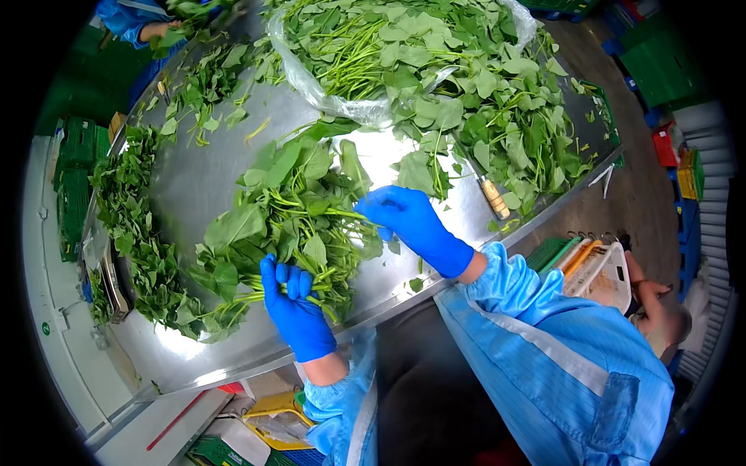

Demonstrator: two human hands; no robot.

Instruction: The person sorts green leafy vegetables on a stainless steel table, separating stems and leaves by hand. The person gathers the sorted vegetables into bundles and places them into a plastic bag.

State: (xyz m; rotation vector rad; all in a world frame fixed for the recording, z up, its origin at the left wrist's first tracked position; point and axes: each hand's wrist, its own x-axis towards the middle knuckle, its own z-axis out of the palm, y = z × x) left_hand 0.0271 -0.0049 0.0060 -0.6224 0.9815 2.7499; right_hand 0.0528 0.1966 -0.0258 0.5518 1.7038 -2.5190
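Observation:
My left hand (295, 306), in a blue glove, is closed around green stems at the near edge of a pile of leafy greens (315, 221) on the metal table. Just right of that pile, my right hand (408, 224), gloved too, pinches the ends of several long stems between thumb and fingers. A clear plastic bag (303, 81), opened wide, holds a large heap of the same greens (373, 52) at the back. More loose greens (513, 134) lie right of it. A wooden-handled knife (494, 198) rests beside them, its blade partly covered by leaves.
Bunched greens (140, 233) form a row along the left side of the metal table (192, 145). A co-worker's arm (145, 26) is at the far left corner. Below the table's right edge stands a white plastic basket (606, 274); another person is beyond it. Green crates (76, 175) stand left.

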